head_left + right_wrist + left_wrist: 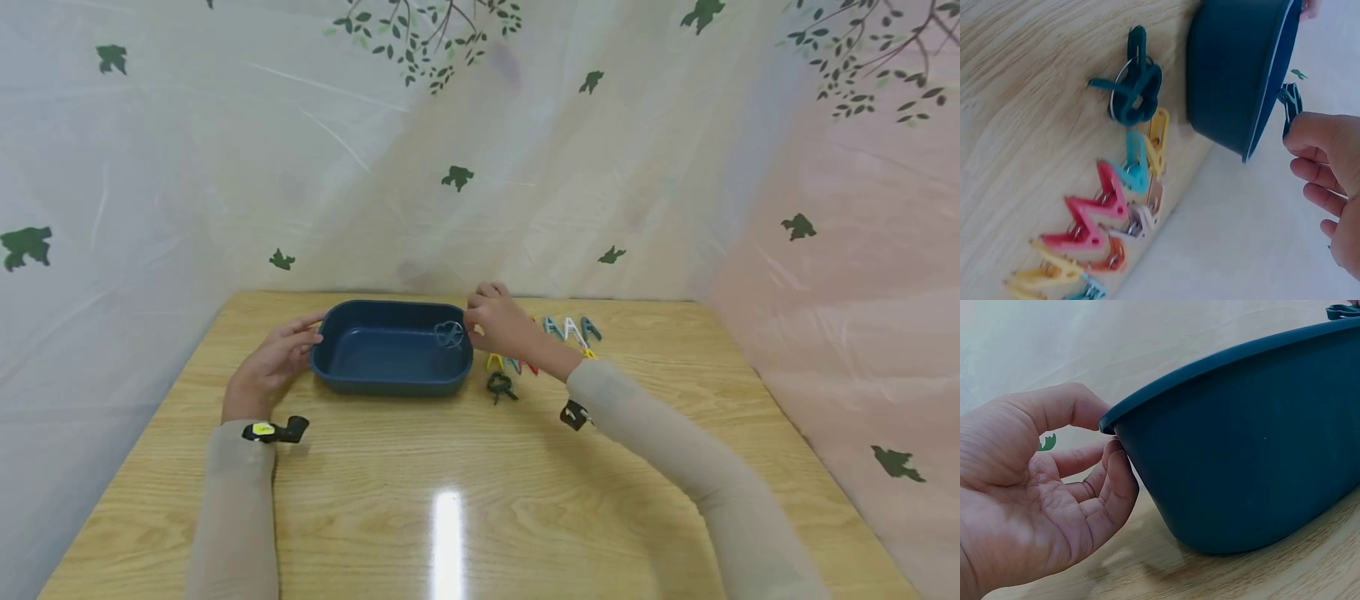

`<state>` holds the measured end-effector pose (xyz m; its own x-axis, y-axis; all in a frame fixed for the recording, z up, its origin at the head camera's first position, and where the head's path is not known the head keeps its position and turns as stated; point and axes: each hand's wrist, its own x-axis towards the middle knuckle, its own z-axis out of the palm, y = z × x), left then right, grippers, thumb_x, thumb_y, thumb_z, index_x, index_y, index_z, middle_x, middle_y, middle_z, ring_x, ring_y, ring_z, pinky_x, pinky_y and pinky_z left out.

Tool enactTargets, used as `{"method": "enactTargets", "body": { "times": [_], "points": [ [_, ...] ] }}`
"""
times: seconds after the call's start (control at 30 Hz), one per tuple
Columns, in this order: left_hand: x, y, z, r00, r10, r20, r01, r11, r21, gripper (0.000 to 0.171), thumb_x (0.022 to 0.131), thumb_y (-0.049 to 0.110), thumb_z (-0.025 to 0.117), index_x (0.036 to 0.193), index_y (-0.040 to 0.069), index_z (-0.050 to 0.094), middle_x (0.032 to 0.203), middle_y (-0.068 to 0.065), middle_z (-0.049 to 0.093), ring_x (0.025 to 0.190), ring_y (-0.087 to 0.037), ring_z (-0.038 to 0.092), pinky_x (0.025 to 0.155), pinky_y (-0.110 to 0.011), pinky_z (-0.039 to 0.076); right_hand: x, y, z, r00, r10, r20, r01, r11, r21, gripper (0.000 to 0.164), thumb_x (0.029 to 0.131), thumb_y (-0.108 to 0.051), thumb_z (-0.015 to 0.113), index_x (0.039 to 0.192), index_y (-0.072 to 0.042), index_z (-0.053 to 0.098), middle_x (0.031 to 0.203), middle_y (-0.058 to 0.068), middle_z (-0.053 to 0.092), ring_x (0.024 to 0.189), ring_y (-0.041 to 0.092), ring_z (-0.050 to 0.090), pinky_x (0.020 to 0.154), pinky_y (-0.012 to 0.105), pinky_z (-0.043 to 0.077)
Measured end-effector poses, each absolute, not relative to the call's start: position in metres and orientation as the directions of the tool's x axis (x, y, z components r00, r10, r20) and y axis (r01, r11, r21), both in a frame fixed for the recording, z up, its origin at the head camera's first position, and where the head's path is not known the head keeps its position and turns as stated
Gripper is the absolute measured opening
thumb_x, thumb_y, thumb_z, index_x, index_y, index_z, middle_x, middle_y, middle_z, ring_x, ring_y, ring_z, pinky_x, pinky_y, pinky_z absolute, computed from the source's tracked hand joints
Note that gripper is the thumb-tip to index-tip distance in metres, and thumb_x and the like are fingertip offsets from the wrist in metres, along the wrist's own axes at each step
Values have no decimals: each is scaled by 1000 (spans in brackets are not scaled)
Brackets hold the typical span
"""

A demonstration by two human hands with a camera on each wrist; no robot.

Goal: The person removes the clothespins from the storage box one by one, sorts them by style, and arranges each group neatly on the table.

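Observation:
A dark blue plastic basin [390, 388] stands on the table, and my left hand [273, 364] grips its left rim. In the left wrist view, the left fingers [1124, 481] curl beneath the rim against the outer wall. My right hand [501, 323] is raised at the basin's right end. It pinches a dark green spring clip [1292, 103] with a ring spring, held over the basin's right part. A second dark green spring clip [1136, 87] of the same shape lies on the table beside the basin. The basin's inside shows nothing lying on its floor in the head view.
Right of the basin lie several clothespins in different colours, including a white clothespin [572, 328], a yellow clothespin [1158, 140] and a red clothespin [1110, 194]. My right forearm partly covers them in the head view. A patterned curtain [525, 225] hangs behind the wooden table [360, 517].

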<state>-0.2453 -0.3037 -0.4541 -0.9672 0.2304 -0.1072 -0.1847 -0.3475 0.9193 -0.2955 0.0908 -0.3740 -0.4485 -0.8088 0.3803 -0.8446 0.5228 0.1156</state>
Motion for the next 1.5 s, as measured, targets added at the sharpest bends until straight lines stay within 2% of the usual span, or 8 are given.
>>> {"method": "enactTargets", "body": {
  "times": [0.37,0.67,0.87,0.97,1.2,1.4,1.5],
  "points": [
    [-243,-302,-451,-968,202,-149,-213,-349,913,40,104,1,55,142,14,53,107,5,64,79,-5,61,71,-18,55,-290,130,-360,-505,-790,349,-815,569,109,9,82,-3,76,77,-10,73,83,4,65,85,24,46,86,46,36],
    [-244,-303,-452,-966,221,-135,-209,-358,910,38,105,0,52,139,15,55,111,5,65,83,-6,62,72,-18,55,-285,159,-359,-572,-776,267,-781,615,112,7,82,-7,79,77,-9,74,80,3,61,85,23,46,87,48,36],
    [-243,-302,-451,-966,203,-161,-224,-340,913,38,103,2,56,138,16,55,114,6,64,83,-5,61,72,-18,54,-282,177,-368,-614,-765,196,-763,639,102,14,81,-9,82,73,-9,71,80,2,62,86,24,48,86,49,37],
    [-243,-302,-450,-965,196,-171,-231,-340,912,38,103,2,57,138,16,54,114,6,62,83,-5,60,73,-17,54,-280,183,-374,-617,-765,184,-759,640,118,15,81,-9,83,72,-9,71,80,2,63,84,24,48,85,49,38],
    [-244,-303,-454,-965,217,-145,-216,-356,909,35,104,-1,53,132,17,59,106,6,65,83,-6,60,73,-18,54,-274,193,-389,-608,-769,199,-766,633,107,14,80,-7,81,70,-10,72,73,0,57,76,20,39,80,45,34],
    [-245,-303,-453,-961,243,-128,-220,-402,889,34,105,-3,49,127,17,63,100,4,68,82,-7,62,73,-19,55,-274,200,-399,-604,-769,208,-766,633,115,13,79,-9,81,71,-10,71,77,1,62,83,24,50,88,54,44],
    [-246,-303,-451,-960,247,-129,-224,-409,884,33,105,-3,49,126,17,64,98,4,69,84,-7,63,75,-19,55,-273,204,-405,-609,-765,210,-763,637,108,14,81,-10,80,72,-12,69,79,0,63,84,24,51,87,51,44]
  ]
}}
